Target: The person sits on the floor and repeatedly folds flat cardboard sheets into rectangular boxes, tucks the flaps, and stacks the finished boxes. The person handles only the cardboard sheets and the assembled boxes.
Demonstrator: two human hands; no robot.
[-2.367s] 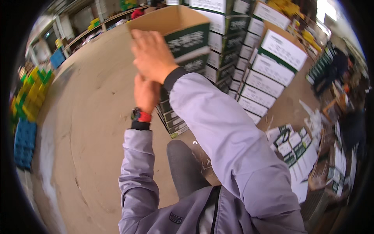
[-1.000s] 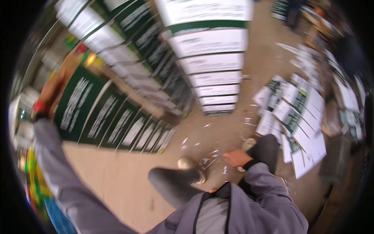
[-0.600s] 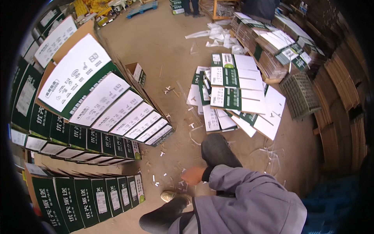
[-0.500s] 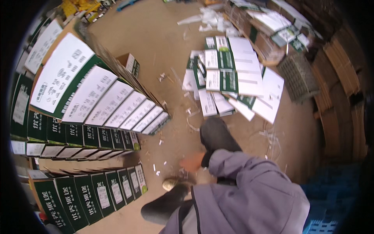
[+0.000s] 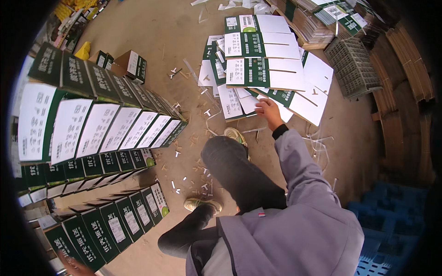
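Observation:
My right hand reaches out to the near edge of a loose pile of flattened white and green cartons. Its fingers are spread apart, with nothing seen in them; whether the fingertips touch the cardboard I cannot tell. Low at the left rim, my left hand lies against the nearest row of green folded cartons. Its fingers are mostly lost in the dark edge of the picture. Behind that row stand more rows of white and green cartons, upright and packed side by side.
Beyond the pile are stacked flat cartons and a grey woven-looking crate. Brown cardboard stacks line the right side, with blue plastic crates nearer. An open box stands behind the carton rows. Small scraps and clear strapping litter the floor.
My right hand has moved from low beside my knee forward to the flattened cartons. My left hand now shows at the lower left. The view has shifted, and a second shoe is now visible.

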